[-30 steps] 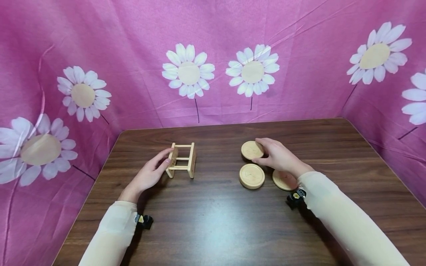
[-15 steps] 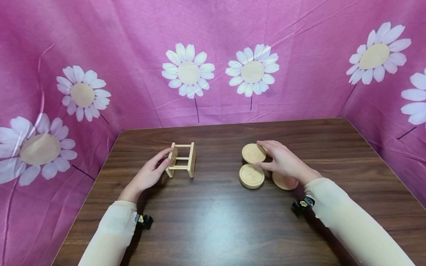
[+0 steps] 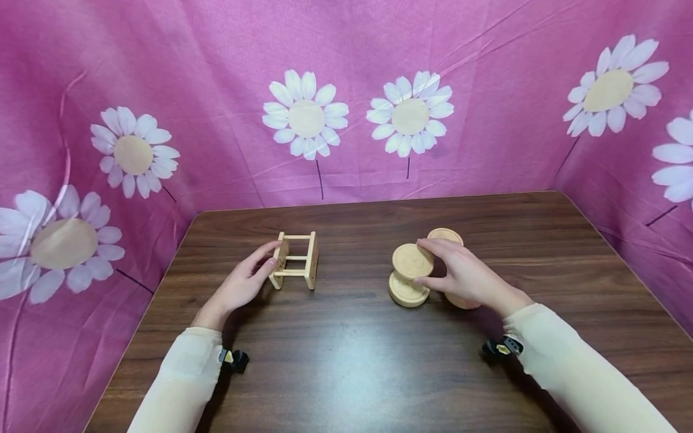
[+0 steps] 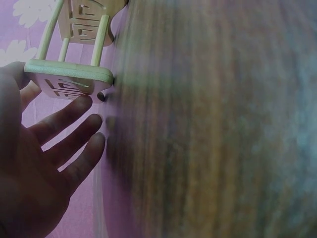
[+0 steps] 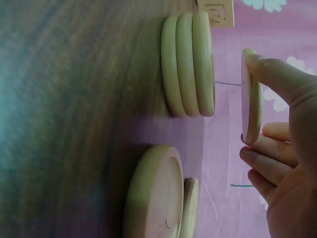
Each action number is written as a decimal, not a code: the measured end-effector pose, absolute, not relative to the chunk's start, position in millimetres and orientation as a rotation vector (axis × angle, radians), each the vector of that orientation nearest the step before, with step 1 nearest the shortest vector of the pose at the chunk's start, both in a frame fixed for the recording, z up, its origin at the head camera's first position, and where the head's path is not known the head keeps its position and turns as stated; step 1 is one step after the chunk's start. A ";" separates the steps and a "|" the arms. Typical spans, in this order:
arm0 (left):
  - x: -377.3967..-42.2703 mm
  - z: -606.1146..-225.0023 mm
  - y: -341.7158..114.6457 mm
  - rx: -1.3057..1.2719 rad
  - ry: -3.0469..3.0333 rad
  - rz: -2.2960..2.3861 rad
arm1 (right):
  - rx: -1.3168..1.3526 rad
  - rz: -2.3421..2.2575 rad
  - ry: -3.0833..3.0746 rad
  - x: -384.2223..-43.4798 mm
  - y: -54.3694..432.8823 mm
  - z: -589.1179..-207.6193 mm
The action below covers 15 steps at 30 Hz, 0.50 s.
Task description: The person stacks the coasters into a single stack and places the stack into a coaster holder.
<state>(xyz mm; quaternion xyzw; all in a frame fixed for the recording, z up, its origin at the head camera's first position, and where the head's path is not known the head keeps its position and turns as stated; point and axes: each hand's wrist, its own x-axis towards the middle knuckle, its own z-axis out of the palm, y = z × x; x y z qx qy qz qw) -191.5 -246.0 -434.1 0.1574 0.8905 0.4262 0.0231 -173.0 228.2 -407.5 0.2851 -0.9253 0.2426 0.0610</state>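
Observation:
In the head view my left hand (image 3: pixel 243 285) holds the left side panel of a small wooden coaster holder (image 3: pixel 311 261), its thumb and index finger at the panel. The holder has cut-out side panels joined by thin rods. My right hand (image 3: pixel 468 273) grips a round wooden coaster (image 3: pixel 412 261) by its rim. That coaster is above and apart from a stack of coasters (image 5: pixel 185 64), as the right wrist view shows. The stack (image 3: pixel 408 291) is partly covered by the held coaster in the head view. A further coaster (image 3: pixel 461 300) lies partly hidden beneath my right hand.
Another round coaster (image 3: pixel 445 235) lies behind my right hand. Everything rests on a dark wood-grain table (image 3: pixel 346 349). Pink cloth (image 3: pixel 357 48) with printed daisies hangs behind and at both sides.
My right hand has moved towards me with its coaster, from behind the stack to over it. The rear coaster has come into view. My left hand and the coaster holder have not moved.

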 end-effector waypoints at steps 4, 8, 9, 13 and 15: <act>-191.8 -435.0 -246.5 0.483 2.761 1.314 | 0.880 0.727 -2.789 -165.7 227.0 -409.3; -192.3 -435.6 -246.9 0.486 2.759 1.312 | 0.921 0.715 -2.748 -159.7 226.1 -413.6; -192.4 -435.7 -246.9 0.487 2.758 1.312 | 0.928 0.713 -2.742 -158.2 225.8 -414.7; -192.6 -435.4 -247.0 0.486 2.757 1.312 | 0.932 0.715 -2.753 -153.1 224.7 -418.1; -192.7 -435.1 -246.9 0.485 2.756 1.313 | 0.926 0.717 -2.759 -151.4 224.2 -419.2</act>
